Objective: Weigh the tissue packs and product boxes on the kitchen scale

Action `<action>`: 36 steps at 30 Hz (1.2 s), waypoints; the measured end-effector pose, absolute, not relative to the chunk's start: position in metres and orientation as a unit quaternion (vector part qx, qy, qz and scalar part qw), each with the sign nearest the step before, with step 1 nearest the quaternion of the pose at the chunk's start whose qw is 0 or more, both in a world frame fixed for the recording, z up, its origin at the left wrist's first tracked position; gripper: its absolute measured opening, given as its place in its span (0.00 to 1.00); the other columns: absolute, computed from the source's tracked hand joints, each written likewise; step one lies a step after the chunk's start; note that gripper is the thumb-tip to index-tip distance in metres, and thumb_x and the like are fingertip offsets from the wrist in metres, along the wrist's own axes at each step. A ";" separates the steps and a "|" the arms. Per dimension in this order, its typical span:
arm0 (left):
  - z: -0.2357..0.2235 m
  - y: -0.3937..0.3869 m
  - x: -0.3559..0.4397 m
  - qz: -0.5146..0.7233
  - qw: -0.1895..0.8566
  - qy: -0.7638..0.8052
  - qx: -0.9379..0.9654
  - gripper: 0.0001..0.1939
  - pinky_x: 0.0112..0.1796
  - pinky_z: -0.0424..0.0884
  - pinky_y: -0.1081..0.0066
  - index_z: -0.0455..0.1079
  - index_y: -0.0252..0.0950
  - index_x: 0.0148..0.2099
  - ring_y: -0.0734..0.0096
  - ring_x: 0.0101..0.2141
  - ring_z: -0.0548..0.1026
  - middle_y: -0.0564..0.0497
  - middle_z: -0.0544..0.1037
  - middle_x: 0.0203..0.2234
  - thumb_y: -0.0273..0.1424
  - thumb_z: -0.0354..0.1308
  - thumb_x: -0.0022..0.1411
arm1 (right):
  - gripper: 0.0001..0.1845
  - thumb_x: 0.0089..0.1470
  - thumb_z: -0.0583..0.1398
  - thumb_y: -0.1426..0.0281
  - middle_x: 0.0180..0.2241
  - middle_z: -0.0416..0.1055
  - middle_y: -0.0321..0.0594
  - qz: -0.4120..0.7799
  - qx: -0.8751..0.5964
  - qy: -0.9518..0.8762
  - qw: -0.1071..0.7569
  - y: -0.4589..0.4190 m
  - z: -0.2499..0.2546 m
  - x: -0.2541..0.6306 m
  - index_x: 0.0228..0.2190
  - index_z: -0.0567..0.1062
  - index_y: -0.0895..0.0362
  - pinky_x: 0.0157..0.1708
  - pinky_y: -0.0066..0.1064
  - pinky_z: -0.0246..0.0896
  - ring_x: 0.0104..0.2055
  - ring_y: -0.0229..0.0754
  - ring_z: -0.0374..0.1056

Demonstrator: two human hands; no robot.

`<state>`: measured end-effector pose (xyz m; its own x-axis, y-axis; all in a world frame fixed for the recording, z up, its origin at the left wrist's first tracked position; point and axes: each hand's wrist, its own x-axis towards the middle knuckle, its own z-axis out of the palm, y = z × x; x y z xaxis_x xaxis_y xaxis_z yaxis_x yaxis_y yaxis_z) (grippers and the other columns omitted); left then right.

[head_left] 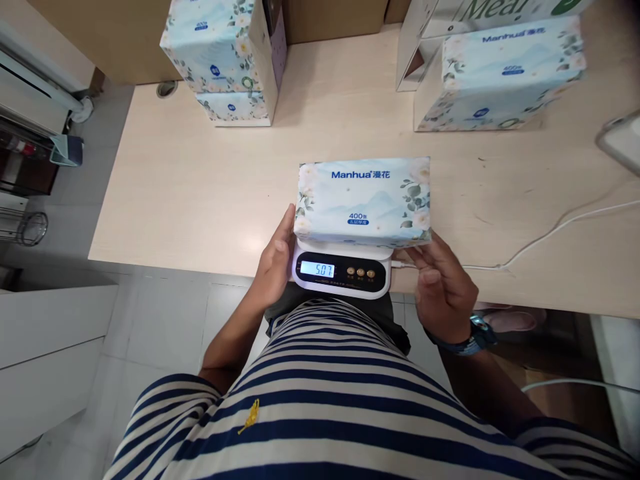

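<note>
The scale (341, 274) sits at the near edge of the bench (200, 193), its lit display (317, 269) seeming to read 5.07. On top of the scale lies the pack (364, 202), pale blue with flowers and "Manhua" lettering, its right end reaching past the scale's right side. The hands are apart from each other, with the pack between them. The left hand (274, 267) is open at the scale's left, fingertips beside the pack's lower left corner. To the scale's right, the right hand (444, 288) has its fingers at the pack's lower right corner and its thumb off it; whether either hand presses on the pack, I cannot tell. A white cable (530, 245) runs from the scale's right side. Beyond the scale stand two stacked packs (220, 63) to the left and another pack (505, 77) to the right, in front of a carton (435, 30).
</note>
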<state>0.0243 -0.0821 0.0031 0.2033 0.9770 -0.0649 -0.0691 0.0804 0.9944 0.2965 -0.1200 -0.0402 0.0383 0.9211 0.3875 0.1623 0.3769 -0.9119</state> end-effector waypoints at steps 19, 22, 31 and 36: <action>-0.015 -0.083 0.016 0.509 0.438 0.397 0.625 0.34 0.80 0.53 0.43 0.45 0.57 0.81 0.57 0.81 0.50 0.55 0.48 0.82 0.54 0.40 0.79 | 0.24 0.72 0.58 0.62 0.62 0.76 0.42 0.217 -0.515 -0.639 0.529 -0.116 -0.028 0.293 0.65 0.76 0.48 0.61 0.38 0.80 0.62 0.43 0.77; 0.013 -0.087 0.024 0.528 0.143 0.267 0.793 0.37 0.81 0.50 0.57 0.47 0.49 0.81 0.67 0.82 0.46 0.58 0.47 0.82 0.49 0.51 0.77 | 0.20 0.72 0.58 0.61 0.57 0.79 0.44 0.100 -0.569 -0.649 0.495 -0.103 -0.020 0.306 0.57 0.81 0.54 0.61 0.42 0.79 0.60 0.45 0.78; 0.039 -0.087 0.161 0.398 -0.030 0.034 0.916 0.21 0.71 0.73 0.63 0.74 0.42 0.65 0.64 0.67 0.77 0.51 0.82 0.61 0.43 0.57 0.77 | 0.25 0.75 0.47 0.62 0.57 0.77 0.51 -0.029 -0.679 -0.727 0.099 -0.033 0.000 0.347 0.50 0.81 0.59 0.74 0.57 0.54 0.64 0.52 0.70; 0.011 -0.072 0.181 0.258 -0.033 0.138 0.956 0.33 0.77 0.61 0.47 0.65 0.31 0.71 0.50 0.78 0.59 0.34 0.65 0.75 0.50 0.49 0.78 | 0.29 0.76 0.41 0.62 0.55 0.77 0.51 0.016 -0.684 -0.728 0.047 -0.029 0.004 0.340 0.48 0.80 0.58 0.76 0.52 0.48 0.61 0.48 0.67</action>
